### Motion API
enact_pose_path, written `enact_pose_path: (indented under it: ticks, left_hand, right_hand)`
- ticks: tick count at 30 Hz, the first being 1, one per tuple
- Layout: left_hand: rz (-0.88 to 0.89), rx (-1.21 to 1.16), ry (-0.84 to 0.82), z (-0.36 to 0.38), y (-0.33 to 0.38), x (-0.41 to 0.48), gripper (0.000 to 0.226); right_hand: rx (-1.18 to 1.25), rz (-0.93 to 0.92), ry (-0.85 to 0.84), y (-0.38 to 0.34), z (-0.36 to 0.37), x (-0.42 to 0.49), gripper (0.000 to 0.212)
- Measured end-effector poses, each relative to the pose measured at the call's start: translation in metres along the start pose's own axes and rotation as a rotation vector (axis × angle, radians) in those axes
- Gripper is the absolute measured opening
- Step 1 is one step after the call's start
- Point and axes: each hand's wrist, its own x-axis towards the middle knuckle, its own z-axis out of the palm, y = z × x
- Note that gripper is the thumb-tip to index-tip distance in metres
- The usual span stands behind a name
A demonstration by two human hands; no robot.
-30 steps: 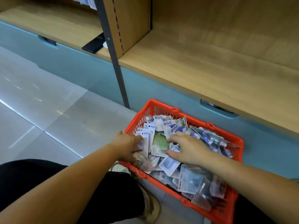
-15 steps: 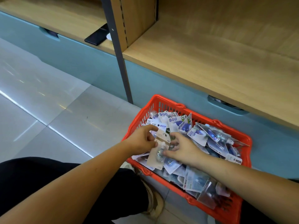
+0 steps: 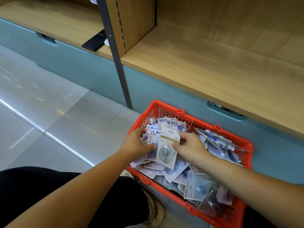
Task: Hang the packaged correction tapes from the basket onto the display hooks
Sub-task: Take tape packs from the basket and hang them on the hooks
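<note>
Floor | red basket | packet between fingers: left hand, right hand

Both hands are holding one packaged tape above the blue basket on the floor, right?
Not quite. In the head view the basket is red, not blue. The rest holds: the left hand and right hand both hold one packaged tape above it, on the floor.

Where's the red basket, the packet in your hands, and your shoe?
red basket (image 3: pixel 158 106): head view, far left corner of its rim.
correction tape packet (image 3: pixel 164 151): head view, its clear bubble.
tan shoe (image 3: pixel 156 209): head view, its side.
</note>
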Motion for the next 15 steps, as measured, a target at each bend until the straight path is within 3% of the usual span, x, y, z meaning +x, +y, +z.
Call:
enact_pose_path:
  ticks: [2,5,11,15]
  left_hand:
    - [-0.028,0.016,-0.052,0.002,0.001,0.000,0.087]
    - [-0.029,0.016,-0.082,0.004,0.005,0.004,0.089]
    - [0.072,-0.058,-0.084,0.009,0.019,0.007,0.044]
    - [0.066,-0.260,-0.049,0.000,0.037,0.013,0.021]
  right_hand:
    - [0.014,0.014,0.051,-0.002,-0.008,0.000,0.011]
    - [0.061,0.032,0.123,-0.006,-0.021,0.002,0.016]
    - [0.143,0.078,0.133,-0.006,-0.047,0.009,0.014]
    - [0.169,0.072,0.227,-0.006,-0.068,0.016,0.009]
